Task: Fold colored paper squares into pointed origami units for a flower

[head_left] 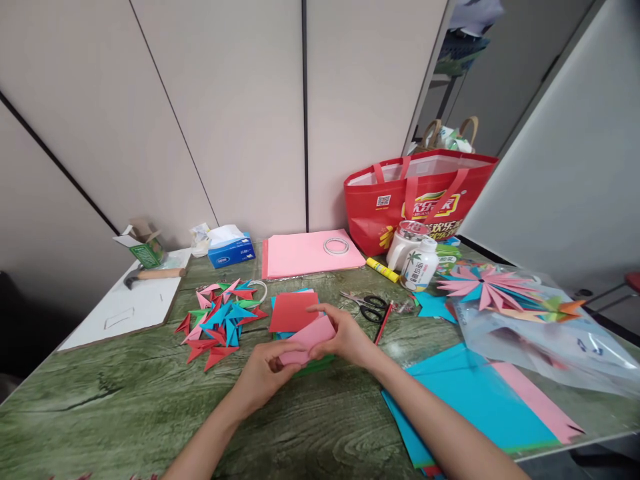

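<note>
Pink paper pinched between both hands over the middle of the desk

The person holds the pink paper just above the desk, roughly midway between its left and right edges. The left hand grips the lower left end and the right hand grips the other, with the fingertips close together and clamped on the paper. It appears narrow, as if folded; how many layers it has cannot be told.

The step in hand looks to be folding or creasing this one piece. As a judgement, the move calls for matched edges, one hand steadying the paper while the other presses along the fold. Thin paper could slip out of line if the pinch loosens.

Just beyond the fingers lies a red sheet on top of a stack of coloured paper; some green paper shows beneath the hands. Toward the desk's left edge sits a heap of folded pointed pieces in red, blue, pink and green. To the right of the stack rest scissors and a red pencil. Large blue sheets spread toward the front right corner, and a pile of pink sheets lies along the back edge, bearing a ring-shaped roll.
</note>
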`<state>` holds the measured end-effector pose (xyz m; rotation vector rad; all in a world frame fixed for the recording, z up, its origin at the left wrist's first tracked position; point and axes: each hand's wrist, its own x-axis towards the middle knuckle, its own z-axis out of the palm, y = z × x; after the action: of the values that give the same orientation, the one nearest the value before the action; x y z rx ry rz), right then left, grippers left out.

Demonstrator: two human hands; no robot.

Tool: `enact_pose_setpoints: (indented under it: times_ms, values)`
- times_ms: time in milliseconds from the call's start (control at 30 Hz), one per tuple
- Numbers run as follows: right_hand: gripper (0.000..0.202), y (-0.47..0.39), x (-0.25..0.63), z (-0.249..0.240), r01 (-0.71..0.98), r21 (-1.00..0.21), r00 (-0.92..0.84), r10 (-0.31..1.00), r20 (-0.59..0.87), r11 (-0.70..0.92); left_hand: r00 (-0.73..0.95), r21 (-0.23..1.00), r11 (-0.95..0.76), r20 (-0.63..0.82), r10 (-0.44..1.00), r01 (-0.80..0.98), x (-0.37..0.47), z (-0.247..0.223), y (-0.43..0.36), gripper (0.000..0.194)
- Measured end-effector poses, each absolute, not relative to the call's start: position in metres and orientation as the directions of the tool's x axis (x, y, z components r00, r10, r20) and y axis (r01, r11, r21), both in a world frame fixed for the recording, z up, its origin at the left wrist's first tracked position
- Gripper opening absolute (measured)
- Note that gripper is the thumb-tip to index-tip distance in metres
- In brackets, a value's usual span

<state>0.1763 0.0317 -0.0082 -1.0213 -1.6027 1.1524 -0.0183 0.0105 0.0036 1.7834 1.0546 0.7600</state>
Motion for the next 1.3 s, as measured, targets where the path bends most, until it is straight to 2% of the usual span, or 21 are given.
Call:
enact_pose_setpoints:
  times_ms: [200,367,567,767,867,1100,1300]
  values:
    - [0.068,0.031,0.186,-0.001,-0.034,-0.995,-0.444,0.891,0.1,0.094,0.397,0.91,-0.207,0.051,0.916,0.361,-0.02,0.004,0.013,0.031]
    - [0.07,0.03,0.186,0.0,-0.139,-0.99,-0.459,0.883,0.096,0.035,0.394,0.907,-0.226,0.073,0.916,0.356,-0.02,0.01,0.013,0.035]
    - [0.057,0.031,0.185,-0.002,-0.194,-0.981,-0.45,0.887,0.101,0.013,0.364,0.93,-0.194,0.071,0.929,0.312,-0.019,0.014,0.012,0.038]
    - [0.077,0.032,0.186,-0.001,-0.198,-0.978,-0.444,0.896,0.026,-0.069,0.357,0.961,-0.113,0.017,0.934,0.251,-0.016,0.018,0.01,0.042]
    - [0.079,0.033,0.187,0.001,-0.205,-0.973,-0.454,0.891,-0.004,-0.109,0.348,0.971,-0.084,0.002,0.937,0.223,-0.015,0.019,0.01,0.043]
    - [0.059,0.03,0.191,0.003,-0.113,-0.994,-0.478,0.876,0.062,0.009,0.42,0.992,-0.018,-0.037,0.907,0.127,-0.015,0.012,0.011,0.05]
    - [0.053,0.031,0.192,0.001,-0.059,-0.995,-0.434,0.896,0.096,0.078,0.393,0.983,-0.037,-0.037,0.919,0.18,-0.015,0.015,0.011,0.049]
